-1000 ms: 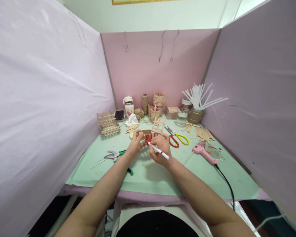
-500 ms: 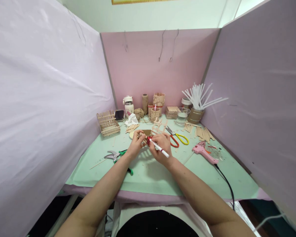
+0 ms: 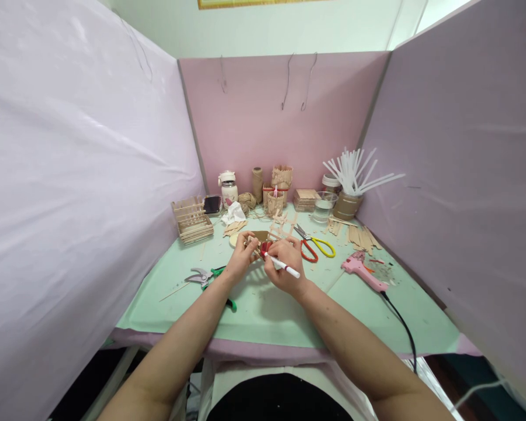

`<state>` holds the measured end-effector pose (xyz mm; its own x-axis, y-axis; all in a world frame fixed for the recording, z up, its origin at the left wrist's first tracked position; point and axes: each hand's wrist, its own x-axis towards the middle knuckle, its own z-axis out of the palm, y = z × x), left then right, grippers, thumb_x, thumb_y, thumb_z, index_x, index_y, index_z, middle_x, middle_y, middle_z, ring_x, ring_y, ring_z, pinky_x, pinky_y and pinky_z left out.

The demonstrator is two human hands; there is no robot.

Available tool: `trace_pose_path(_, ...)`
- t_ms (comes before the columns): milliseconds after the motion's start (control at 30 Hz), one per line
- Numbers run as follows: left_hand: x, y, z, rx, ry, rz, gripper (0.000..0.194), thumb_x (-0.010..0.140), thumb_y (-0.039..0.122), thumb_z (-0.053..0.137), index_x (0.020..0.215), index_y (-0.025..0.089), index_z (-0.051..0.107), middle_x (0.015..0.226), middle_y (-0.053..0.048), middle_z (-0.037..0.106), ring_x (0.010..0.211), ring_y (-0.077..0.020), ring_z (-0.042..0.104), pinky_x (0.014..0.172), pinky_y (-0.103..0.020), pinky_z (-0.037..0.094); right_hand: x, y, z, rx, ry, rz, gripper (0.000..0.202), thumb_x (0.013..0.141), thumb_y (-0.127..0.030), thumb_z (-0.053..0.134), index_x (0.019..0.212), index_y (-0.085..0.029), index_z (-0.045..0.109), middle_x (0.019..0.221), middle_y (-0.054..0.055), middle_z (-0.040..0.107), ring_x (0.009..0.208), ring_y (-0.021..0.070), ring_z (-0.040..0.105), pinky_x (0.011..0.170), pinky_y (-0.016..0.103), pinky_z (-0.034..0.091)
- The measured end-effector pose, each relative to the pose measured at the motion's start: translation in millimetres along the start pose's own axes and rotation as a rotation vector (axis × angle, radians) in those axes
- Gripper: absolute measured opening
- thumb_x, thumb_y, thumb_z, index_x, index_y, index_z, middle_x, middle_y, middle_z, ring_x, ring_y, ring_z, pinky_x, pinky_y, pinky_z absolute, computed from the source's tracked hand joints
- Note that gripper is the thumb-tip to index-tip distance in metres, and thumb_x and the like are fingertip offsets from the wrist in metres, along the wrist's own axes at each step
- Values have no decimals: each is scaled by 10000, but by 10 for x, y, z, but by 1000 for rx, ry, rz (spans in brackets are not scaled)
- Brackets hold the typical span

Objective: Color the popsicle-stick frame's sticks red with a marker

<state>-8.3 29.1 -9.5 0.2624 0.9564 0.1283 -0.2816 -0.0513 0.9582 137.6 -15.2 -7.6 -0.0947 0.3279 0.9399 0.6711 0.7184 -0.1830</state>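
My right hand [image 3: 288, 263] is closed around a white marker pen [image 3: 284, 266], its tip end pointing up and left at a small wooden piece with a red-coloured face [image 3: 265, 249]. My left hand [image 3: 242, 256] grips that piece from the left with bent fingers; the hands hide much of its shape. Just behind the hands shows a flat brown board [image 3: 260, 235]. Green-handled pruning shears [image 3: 201, 277] lie by my left forearm. To the right of my right hand rest scissors with red and yellow handles [image 3: 319, 245].
A pink glue gun [image 3: 363, 272] with a black cord lies at the right. White glue sticks [image 3: 353, 173] stand in a pot at the back right, beside a clear water cup [image 3: 324, 208]. Wooden sticks [image 3: 363, 237] lie in front. A stick-built rack [image 3: 193, 225] stands at the left.
The marker has shifted slightly, its tip end a little lower on the red-coloured face. My left hand holds nearly the same place.
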Motion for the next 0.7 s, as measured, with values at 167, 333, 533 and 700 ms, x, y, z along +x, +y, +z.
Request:
trace_pose_path(167,-7,16,10,8,8,-5,535,745,575,786,1026,263,453,866,57,541,752,-95,567,705,-222,500,14,20,3,-20,56,-9,130,878,-135,573,903,-244,506,804,-10,689,757,168,666,859,391,402)
trace_pose_path(333,-5,18,9,11,4,-7,548,742,590,781,1032,264,449,868,56,533,745,-95,564,698,-224,499,1,13,4,5,39,1,141,854,-127,580,883,-243,505,796,-13,683,746,171,667,866,397,397)
trace_pose_path(533,-1,8,3,10,-3,-9,568,739,609,775,1047,269,441,871,56,536,752,-101,581,719,-242,510,-8,7,5,7,12,12,142,839,-129,577,835,-242,490,746,-22,662,693,166,641,850,399,391)
trace_pose_path(700,0,8,3,22,-2,-8,545,742,597,776,1026,263,453,860,54,536,751,-104,571,703,-231,504,16,11,5,-7,63,-15,137,873,-132,577,907,-245,508,799,-8,691,741,169,665,851,389,400)
